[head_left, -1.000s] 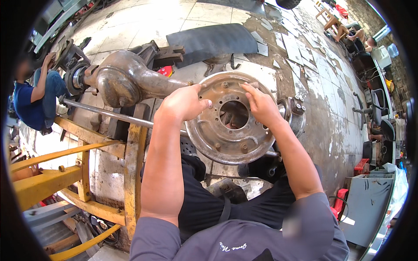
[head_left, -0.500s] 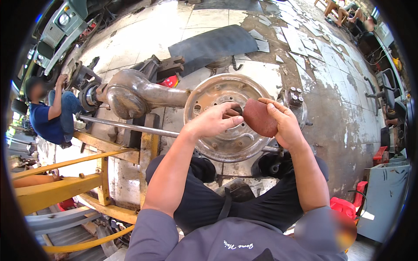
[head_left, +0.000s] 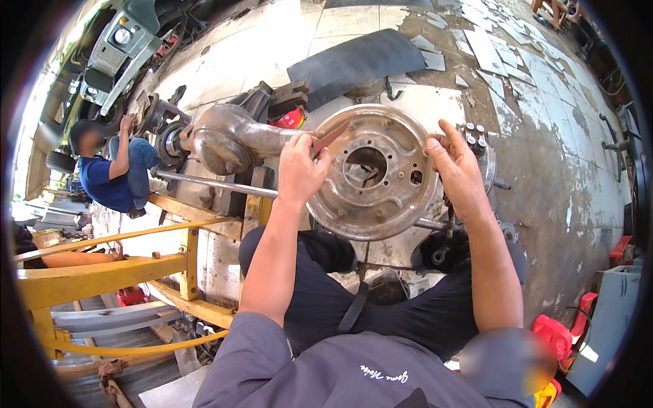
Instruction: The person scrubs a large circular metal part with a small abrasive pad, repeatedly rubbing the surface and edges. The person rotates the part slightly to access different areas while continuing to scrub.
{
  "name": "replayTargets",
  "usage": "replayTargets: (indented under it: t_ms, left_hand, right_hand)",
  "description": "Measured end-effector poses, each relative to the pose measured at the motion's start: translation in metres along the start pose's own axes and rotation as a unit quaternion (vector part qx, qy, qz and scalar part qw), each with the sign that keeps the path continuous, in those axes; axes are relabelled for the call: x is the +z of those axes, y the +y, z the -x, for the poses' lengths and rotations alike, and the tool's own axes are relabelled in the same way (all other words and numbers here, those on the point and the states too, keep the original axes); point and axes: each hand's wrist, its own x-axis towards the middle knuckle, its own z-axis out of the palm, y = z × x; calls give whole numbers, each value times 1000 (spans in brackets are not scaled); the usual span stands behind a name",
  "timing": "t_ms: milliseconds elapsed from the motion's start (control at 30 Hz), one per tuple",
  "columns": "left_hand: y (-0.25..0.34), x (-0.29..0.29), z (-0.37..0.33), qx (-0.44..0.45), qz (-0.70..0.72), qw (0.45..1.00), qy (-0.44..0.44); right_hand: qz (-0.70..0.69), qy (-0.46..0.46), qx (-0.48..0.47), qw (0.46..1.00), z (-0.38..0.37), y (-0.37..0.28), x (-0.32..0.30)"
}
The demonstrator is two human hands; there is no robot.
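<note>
My left hand (head_left: 304, 170) pinches a folded piece of reddish-brown sandpaper (head_left: 332, 135), seen nearly edge-on, over the left rim of a round metal brake backing plate (head_left: 333, 211). The plate has a large central hole ringed by small holes, and its brown surface looks worn and stained. Above its right rim, my right hand (head_left: 459, 173) is open and empty, fingers apart; whether it touches the plate I cannot tell. A rusty axle housing (head_left: 224, 139) with a bulging centre lies just left of the plate.
A yellow metal frame (head_left: 109, 272) fills the lower left, with a long steel bar (head_left: 218, 187) above it. Farther left a person in blue (head_left: 105, 177) sits by the axle's far end. A dark curved sheet (head_left: 360, 64) and broken tiles (head_left: 483, 54) lie on the floor beyond.
My right hand has let go of the sandpaper, which is now in my left hand. The left hand has moved to the plate's left side, and the sandpaper has turned edge-on.
</note>
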Motion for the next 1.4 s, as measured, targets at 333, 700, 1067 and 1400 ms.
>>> replayTargets:
  t_ms: [333,700,1067,1400]
  left_hand:
    - [15,46,19,62,-135,984,-98]
    - [16,73,15,11,-191,949,-250]
    - [20,78,17,-30,-140,961,-237]
    - [10,82,13,-80,-131,974,-168]
  right_hand:
    - [34,-16,-44,998,13,-1,-5]
    - [60,-18,-77,995,13,4,-8]
    - [94,-33,-76,992,13,-3,-7]
    - [135,-36,-92,986,14,-5,-3]
